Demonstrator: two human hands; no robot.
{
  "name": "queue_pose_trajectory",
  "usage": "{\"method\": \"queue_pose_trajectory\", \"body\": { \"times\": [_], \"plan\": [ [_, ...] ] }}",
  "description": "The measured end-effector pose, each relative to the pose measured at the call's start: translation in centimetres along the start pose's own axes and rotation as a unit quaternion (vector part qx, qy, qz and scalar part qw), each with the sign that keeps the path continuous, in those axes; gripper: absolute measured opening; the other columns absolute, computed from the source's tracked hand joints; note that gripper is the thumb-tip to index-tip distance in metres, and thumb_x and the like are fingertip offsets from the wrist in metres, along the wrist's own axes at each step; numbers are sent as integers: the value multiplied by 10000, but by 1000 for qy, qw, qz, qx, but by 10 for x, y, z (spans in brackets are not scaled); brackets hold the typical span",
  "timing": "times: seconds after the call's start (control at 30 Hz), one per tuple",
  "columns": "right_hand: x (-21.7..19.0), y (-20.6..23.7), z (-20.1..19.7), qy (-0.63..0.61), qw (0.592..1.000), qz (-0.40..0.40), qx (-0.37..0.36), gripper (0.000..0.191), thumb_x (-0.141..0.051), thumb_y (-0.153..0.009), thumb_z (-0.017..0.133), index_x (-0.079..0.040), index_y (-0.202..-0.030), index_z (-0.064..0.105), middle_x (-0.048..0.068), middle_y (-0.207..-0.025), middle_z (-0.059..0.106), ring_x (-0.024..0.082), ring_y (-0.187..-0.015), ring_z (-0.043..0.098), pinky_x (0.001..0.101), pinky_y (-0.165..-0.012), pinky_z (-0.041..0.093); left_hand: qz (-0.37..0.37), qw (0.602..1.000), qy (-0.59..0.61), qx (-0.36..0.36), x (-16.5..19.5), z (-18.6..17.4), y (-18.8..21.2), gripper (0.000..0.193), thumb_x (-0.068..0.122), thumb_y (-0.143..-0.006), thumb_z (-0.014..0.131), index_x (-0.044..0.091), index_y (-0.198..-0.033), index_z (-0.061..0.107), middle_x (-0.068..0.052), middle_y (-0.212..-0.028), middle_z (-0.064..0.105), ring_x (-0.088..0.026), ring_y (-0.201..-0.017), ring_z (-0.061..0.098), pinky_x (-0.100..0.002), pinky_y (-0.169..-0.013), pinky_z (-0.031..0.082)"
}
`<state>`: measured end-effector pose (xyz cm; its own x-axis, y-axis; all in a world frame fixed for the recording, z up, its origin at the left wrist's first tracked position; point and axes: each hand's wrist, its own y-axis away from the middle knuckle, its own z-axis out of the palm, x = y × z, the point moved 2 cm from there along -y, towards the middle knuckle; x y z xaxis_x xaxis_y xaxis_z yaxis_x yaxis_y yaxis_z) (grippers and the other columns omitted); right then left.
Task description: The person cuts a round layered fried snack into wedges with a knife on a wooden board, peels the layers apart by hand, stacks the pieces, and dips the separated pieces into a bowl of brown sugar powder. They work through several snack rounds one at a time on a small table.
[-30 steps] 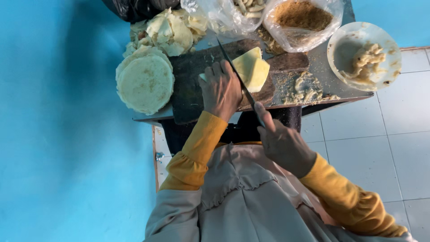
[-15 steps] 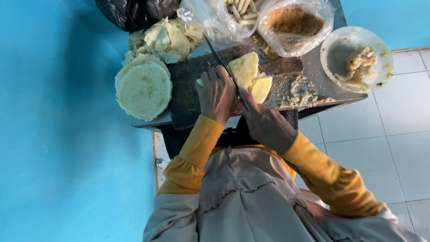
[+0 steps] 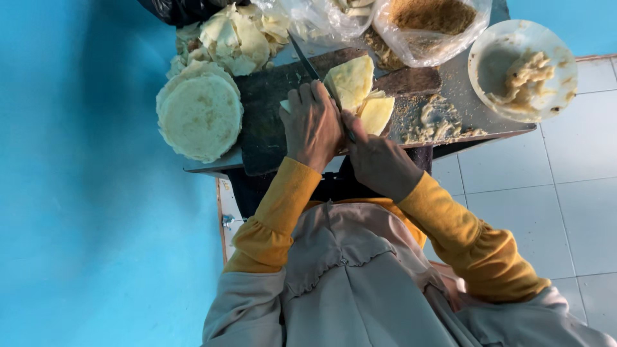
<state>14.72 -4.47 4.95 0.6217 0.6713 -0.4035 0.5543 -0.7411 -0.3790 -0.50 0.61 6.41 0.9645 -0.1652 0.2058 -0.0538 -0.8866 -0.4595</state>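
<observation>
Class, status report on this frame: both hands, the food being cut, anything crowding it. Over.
Left hand flat on pale yellow flatbread pieces. Right hand grips dark-bladed knife, blade across them on dark cutting board. Round flatbread stack beside board.

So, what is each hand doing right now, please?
Left hand: flat, pressing on the pale wrapper.
Right hand: closed on the knife.

1. A pale yellow, flat round dough sheet (image 3: 351, 82) lies on the dark cutting board, cut into wedge pieces; one wedge (image 3: 376, 114) sits just beside it.
2. A long, dark-bladed kitchen knife (image 3: 307, 63) slants across the sheet, its tip pointing to the far side, handle hidden in the grip.
</observation>
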Motion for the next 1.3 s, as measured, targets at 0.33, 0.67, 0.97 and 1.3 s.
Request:
{"method": "queue_pose_trajectory", "body": {
  "times": [0.33, 0.67, 0.97, 1.3],
  "plan": [
    [-27, 69, -13, -11, 997, 71, -2, 673, -105, -957, 587, 8, -1547, 283, 266, -922, 652, 406, -729, 674, 475, -626, 545, -9, 1000, 1, 25, -1, 1, 1, 240, 262, -949, 632, 65, -1045, 534, -112, -977, 591, -329, -974, 599, -548, -779, 504],
    [-33, 10, -21, -53, 988, 138, -50, 683, -97, -965, 591, -60, -1562, 261, 244, -860, 660, 434, -737, 675, 505, -643, 544, -14, 999, -8, 30, -2, 0, -2, 321, 281, -928, 645, 41, -1108, 531, -119, -1009, 596, -333, -998, 596, -532, -749, 494],
    [-32, 37, -14, -84, 977, 184, -65, 621, -89, -993, 581, -13, -1556, 329, 249, -802, 636, 415, -666, 639, 495, -620, 516, -7, 999, -6, 33, -2, 1, 3, 313, 282, -947, 655, 49, -1108, 520, -118, -1012, 586, -329, -1003, 598, -549, -769, 507],
    [-49, 57, -21, 38, 997, 35, -54, 463, -75, -993, 558, 27, -1370, 310, 372, -1150, 631, 373, -701, 654, 446, -607, 532, -21, 1000, -4, 23, 0, -5, 4, 305, 275, -936, 655, 48, -1087, 519, -115, -993, 576, -329, -995, 592, -551, -783, 499]
  ]
}}
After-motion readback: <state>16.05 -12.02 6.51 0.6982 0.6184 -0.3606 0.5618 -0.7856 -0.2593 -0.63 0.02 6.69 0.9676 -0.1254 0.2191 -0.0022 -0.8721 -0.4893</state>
